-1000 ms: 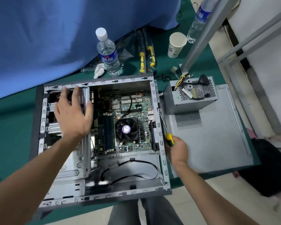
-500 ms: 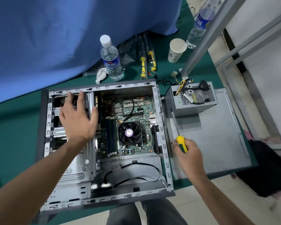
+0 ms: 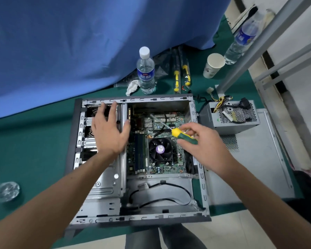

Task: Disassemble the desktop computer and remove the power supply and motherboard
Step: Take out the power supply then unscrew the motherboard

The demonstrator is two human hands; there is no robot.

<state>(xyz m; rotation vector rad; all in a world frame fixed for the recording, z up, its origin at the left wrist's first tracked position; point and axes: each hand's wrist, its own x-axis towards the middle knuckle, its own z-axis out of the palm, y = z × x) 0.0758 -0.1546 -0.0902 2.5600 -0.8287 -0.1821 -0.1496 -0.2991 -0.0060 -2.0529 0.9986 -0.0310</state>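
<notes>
While our left hand lies flat with spread fingers on the drive cage, we judge it is there to steady the computer case, which lies on its side at the near edge of the desk with its open face up so that everything inside can be reached from above. Our right hand curls round the green and yellow handle of a screwdriver, whose shaft slants down and away toward the far part of the motherboard; we take this as lining up on a mounting screw, though we cannot make out which one. Inside the case, the motherboard sits in the middle, apparently not yet freed, with its fan and memory sticks in place, and a loose black cable curls in the otherwise bare near bay. That bay is probably where the power supply came from, since it already rests outside, just beside the case toward the right edge, on the removed side panel, with its wires bunched on top. Toward the far edge stand a water bottle and a paper cup, with spare screwdrivers between them.
</notes>
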